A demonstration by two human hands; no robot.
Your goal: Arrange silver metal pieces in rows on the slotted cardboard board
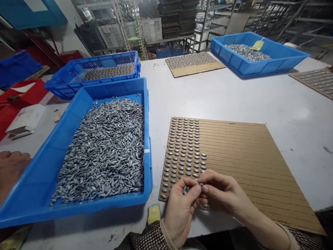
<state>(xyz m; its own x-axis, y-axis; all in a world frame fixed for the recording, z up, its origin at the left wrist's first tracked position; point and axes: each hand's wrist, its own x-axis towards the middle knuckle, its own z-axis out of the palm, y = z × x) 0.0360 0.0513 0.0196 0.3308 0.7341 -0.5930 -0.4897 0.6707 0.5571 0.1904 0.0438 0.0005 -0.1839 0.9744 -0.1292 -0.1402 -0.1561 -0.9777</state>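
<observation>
A brown slotted board (247, 163) lies on the white table in front of me, its left columns filled with small grey oval metal pieces (183, 149). My left hand (179, 208) and my right hand (223, 192) meet over the board's near left corner. Both are closed in a pinch around a few of the small grey metal pieces (186, 189). To the left stands a blue tray (39, 173) heaped with several of the same grey pieces (106, 149).
A second blue tray (78, 74) holding a filled board sits behind the first. Another filled board (194, 62) and a blue tray (260, 55) of pieces lie at the far side, another board (316, 81) at far right. Another person's hand (10, 170) rests at the left edge.
</observation>
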